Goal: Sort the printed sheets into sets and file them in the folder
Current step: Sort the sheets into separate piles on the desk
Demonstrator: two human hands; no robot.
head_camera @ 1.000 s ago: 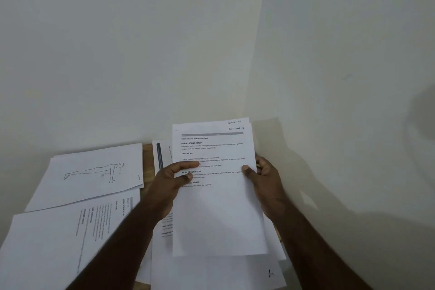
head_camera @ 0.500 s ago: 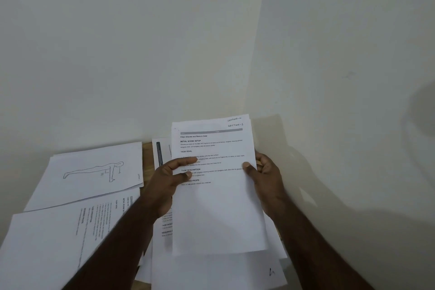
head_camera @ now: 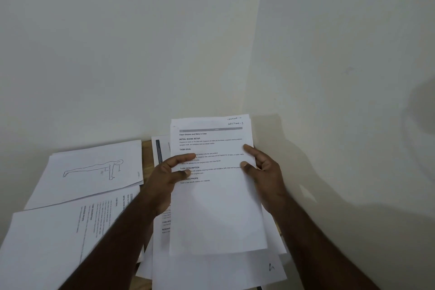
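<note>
A small stack of printed sheets [head_camera: 216,207] is held upright-facing in the centre; its top page reads "Clean Glasses and Store in Case" and is marked "Section-1". My left hand [head_camera: 164,179] pinches the stack's left edge, thumb and forefinger on the front. My right hand [head_camera: 263,172] grips the right edge, thumb on the page and fingers behind. A second sheet marked "Section-2" peeks out behind the top one. No folder is in view.
A sheet with a push-up drawing [head_camera: 94,172] lies at the left. A text sheet [head_camera: 58,238] lies turned sideways below it. More sheets [head_camera: 211,271] lie under the held stack on a wooden table [head_camera: 147,158]. White walls meet in a corner behind.
The held stack has risen slightly and my right forefinger now shows on the front of the page. The sheets on the table have not moved.
</note>
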